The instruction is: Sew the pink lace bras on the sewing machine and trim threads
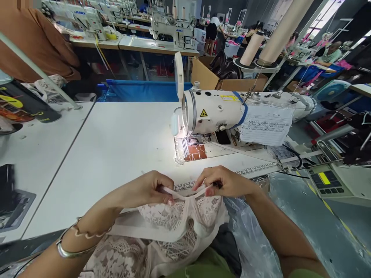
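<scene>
A pale lace bra [171,216] hangs between my two hands at the table's front edge, its lower part lying over my lap. My left hand [156,189] is closed, pinching the bra's narrow edge strip between thumb and fingers. On the other side my right hand [222,181] pinches the same strip, a short way off, so the strip dips slightly between them. More lace fabric [116,255] is bunched below my left forearm. Just past my hands, a measuring tape strip [255,169] runs along the table edge.
A white sewing machine [214,110] with its needle area lit stands ahead, a handwritten sheet [266,123] on its body. Thread cones [252,48] rise behind it. A cardboard box [203,73] sits beyond the table [124,135]. A person in brown [34,46] sits at far left.
</scene>
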`<state>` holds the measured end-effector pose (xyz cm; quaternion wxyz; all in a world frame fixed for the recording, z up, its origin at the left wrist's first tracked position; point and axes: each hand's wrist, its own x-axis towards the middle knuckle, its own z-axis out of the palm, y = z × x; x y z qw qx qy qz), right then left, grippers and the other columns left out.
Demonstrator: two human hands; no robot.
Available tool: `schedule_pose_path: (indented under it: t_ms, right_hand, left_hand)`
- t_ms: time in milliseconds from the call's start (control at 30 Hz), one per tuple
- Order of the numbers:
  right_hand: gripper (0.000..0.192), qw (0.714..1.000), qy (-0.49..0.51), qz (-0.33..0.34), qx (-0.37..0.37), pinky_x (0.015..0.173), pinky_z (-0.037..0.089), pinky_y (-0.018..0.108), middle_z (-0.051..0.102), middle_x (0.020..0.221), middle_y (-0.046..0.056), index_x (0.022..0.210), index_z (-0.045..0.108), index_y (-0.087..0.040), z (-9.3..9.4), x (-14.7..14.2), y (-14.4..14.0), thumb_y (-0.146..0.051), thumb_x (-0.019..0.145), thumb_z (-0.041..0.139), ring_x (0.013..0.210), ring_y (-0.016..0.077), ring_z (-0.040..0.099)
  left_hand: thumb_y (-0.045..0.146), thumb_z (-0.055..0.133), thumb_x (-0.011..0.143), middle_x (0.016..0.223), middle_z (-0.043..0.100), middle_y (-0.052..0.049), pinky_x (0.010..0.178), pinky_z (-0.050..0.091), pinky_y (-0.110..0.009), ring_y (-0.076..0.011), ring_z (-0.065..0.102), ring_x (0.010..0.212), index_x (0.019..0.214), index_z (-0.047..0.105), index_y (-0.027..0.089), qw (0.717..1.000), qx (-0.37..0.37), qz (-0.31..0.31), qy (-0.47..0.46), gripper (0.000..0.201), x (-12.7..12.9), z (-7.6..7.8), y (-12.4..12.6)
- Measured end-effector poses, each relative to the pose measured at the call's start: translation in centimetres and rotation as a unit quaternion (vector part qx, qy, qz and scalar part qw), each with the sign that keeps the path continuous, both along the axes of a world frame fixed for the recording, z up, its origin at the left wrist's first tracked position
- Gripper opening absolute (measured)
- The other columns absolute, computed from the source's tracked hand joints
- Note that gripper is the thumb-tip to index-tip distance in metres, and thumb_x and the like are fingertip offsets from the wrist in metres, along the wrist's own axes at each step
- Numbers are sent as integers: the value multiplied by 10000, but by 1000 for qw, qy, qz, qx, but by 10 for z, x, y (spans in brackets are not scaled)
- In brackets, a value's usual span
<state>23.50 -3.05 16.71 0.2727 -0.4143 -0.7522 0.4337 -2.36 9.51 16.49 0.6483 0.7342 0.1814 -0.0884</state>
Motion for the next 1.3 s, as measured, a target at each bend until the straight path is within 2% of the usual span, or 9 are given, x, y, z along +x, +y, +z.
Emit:
schedule_pose_path:
  t_ms: [100, 200, 300, 400, 500, 600, 900, 1033, 1300]
  right_hand:
    - [466, 997, 49, -4, -63, 540, 318, 242, 559, 616, -10, 636, 568, -166, -6, 2, 0, -528, 927, 615, 553, 98, 454]
    - [491, 983, 118, -49, -133, 490, 198, 244, 336, 519, -82, 613, 488, -182, -11, 3, -2, -554, 875, 673, 477, 69, 264]
    - [545, 960, 204, -84, -173, 507, 232, 252, 426, 574, -45, 568, 432, -191, -20, 1, -5, -581, 826, 712, 517, 83, 332]
    - [601, 919, 317, -113, -206, 487, 266, 257, 513, 594, -8, 507, 391, -195, -32, -5, -9, -593, 765, 761, 503, 91, 393]
    - [594, 868, 414, -103, -254, 421, 223, 233, 417, 466, -55, 494, 388, -198, -43, -13, -11, -561, 755, 780, 413, 69, 317]
    - [577, 843, 454, -81, -277, 391, 189, 209, 356, 423, -87, 520, 368, -202, -51, -14, -14, -513, 779, 779, 373, 49, 255]
    - [617, 878, 396, -18, -269, 393, 204, 201, 448, 451, -46, 511, 410, -178, -46, -1, -16, -611, 756, 775, 380, 52, 362]
    - [610, 879, 404, -21, -252, 399, 217, 202, 426, 450, -53, 509, 405, -181, -44, -2, -16, -593, 780, 764, 388, 53, 354]
    - [575, 877, 422, 28, -229, 405, 227, 200, 408, 462, -65, 550, 405, -181, -50, -1, -14, -568, 883, 670, 368, 37, 288]
  left_hand:
    - [380, 745, 784, 696, 416, 31, 531, 260, -237, -91, 344, 587, 598, 488, 162, 996, -54, 18, -75, 385, -3, -3, 0]
    - [464, 711, 833, 666, 429, 21, 556, 299, -248, -110, 354, 602, 586, 462, 173, 984, -107, 55, -134, 455, -3, -11, -3]
    - [581, 738, 780, 555, 340, 47, 524, 287, -248, -106, 302, 556, 539, 384, 192, 960, -182, 132, -166, 579, -2, -24, -11]
    - [555, 809, 696, 484, 283, 72, 456, 256, -227, -70, 252, 461, 506, 301, 198, 922, -280, 201, -175, 649, 2, -36, -21]
    - [521, 829, 669, 431, 274, 78, 403, 233, -201, -45, 230, 393, 493, 263, 195, 891, -354, 220, -179, 676, 7, -44, -30]
    - [503, 835, 677, 403, 287, 70, 380, 226, -182, -42, 243, 374, 487, 256, 193, 873, -395, 216, -189, 683, 10, -47, -34]
    - [436, 841, 708, 420, 310, 67, 374, 256, -174, -39, 261, 367, 491, 257, 187, 855, -439, 190, -202, 672, 12, -48, -38]
    - [440, 838, 719, 411, 284, 74, 357, 211, -178, -34, 227, 353, 484, 238, 190, 851, -446, 187, -206, 691, 13, -50, -40]
    - [434, 830, 737, 414, 286, 69, 364, 211, -187, -40, 223, 363, 484, 257, 190, 861, -427, 174, -215, 672, 11, -52, -40]
